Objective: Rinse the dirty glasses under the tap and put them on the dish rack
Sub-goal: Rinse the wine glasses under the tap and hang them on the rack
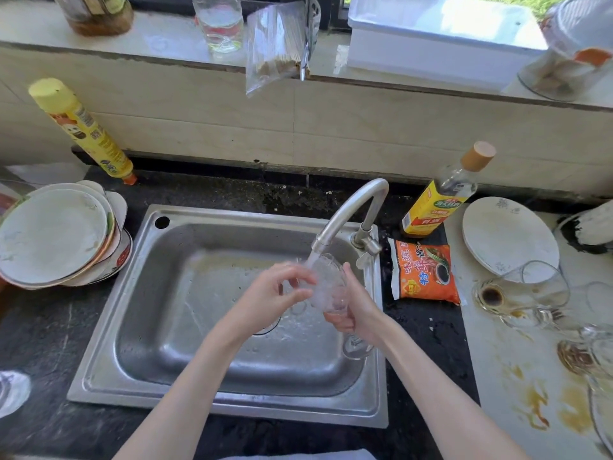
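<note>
A clear wine glass is held tilted under the tap, with water running into its bowl. My right hand grips the glass around the lower bowl and stem; its foot shows below my wrist. My left hand touches the rim with curled fingers, thumb against the bowl. Dirty glasses lie on their sides on the stained white counter at the right, one with a brown residue in it. No dish rack is visible.
The steel sink sits in a dark counter. Stacked plates stand at the left, a yellow bottle behind them. An orange sauce packet, an oil bottle and a white plate lie right of the tap.
</note>
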`<state>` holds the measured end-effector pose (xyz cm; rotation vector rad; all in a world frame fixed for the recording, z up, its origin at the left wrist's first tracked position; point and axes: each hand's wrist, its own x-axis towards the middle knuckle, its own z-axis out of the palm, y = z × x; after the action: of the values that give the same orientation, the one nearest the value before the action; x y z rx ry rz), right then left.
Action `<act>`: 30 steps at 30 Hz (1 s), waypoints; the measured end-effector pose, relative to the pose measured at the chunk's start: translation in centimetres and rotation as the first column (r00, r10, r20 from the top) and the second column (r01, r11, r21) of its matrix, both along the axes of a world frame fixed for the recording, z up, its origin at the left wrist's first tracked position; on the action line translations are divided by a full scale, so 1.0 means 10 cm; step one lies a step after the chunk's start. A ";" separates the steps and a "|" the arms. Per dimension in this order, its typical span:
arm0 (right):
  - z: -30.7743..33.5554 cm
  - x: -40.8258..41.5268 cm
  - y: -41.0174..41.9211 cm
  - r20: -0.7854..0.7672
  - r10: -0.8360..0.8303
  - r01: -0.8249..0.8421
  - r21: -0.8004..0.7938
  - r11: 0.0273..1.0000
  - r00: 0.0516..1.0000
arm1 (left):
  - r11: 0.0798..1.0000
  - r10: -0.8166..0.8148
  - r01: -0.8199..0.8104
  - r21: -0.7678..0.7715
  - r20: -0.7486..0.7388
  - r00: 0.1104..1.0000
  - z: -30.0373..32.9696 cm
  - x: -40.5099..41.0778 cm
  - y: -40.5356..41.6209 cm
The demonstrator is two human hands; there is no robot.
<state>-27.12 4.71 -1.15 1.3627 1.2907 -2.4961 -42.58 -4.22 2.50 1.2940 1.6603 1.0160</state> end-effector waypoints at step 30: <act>-0.05 -0.03 -0.05 0.128 0.119 -0.146 0.233 0.962 0.985 | 0.939 0.043 -0.058 -0.339 -0.049 0.998 -0.05 0.13 0.10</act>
<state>-27.42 4.23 -1.67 1.3852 1.6442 -2.1990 -41.32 -3.24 2.04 1.0516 1.8146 0.6930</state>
